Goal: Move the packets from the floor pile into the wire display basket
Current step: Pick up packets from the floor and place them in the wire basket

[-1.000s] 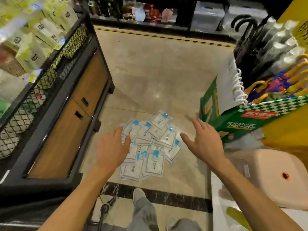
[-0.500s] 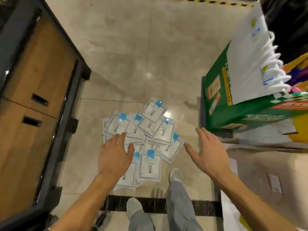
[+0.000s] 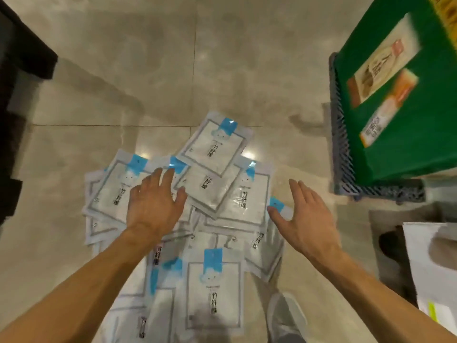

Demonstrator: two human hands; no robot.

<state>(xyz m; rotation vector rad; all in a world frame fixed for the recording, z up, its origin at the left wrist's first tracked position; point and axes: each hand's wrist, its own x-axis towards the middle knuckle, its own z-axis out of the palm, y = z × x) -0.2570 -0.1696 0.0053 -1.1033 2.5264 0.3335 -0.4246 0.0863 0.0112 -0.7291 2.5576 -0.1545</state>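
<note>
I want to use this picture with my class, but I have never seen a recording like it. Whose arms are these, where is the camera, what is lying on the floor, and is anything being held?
There is no machine here. The picture comes from a camera worn on a person's head, looking down, so the two bare arms are that person's own. On the tiled floor lies a loose pile of packets, flat and white with blue tabs, overlapping one another. The left hand is spread over the pile with straight fingers; whether it touches the packets I cannot tell. The right hand is open at the pile's right edge. Neither holds anything. A green box stands at the right, and the person's shoe shows below.
</note>
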